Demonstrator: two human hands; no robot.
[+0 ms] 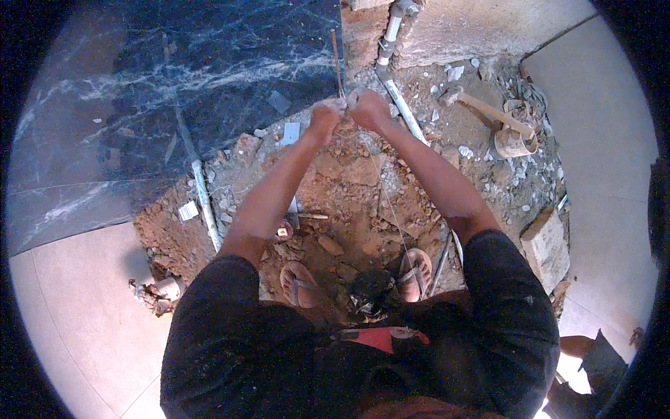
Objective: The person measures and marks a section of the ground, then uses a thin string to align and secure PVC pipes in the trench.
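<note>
In the head view, my left hand [325,121] and my right hand [370,110] are raised close together at the corner of a dark blue marbled slab [230,63], fingers closed. A thin rusty rod [333,52] stands just above their fingertips. A fine pale string [385,188] runs from around the hands down toward my feet. What exactly each hand grips is too small to make out. A small grey rectangular piece [290,134] lies just below and left of my left hand.
Pipes [406,108] [203,199] cross broken rubble [345,171]. A hammer [497,115] rests by a pot [514,144]; a stone block [543,248] lies at right. My sandalled feet [296,283] are below. Pale tiles [70,307] border the pit. Someone appears partly visible at lower right [574,348].
</note>
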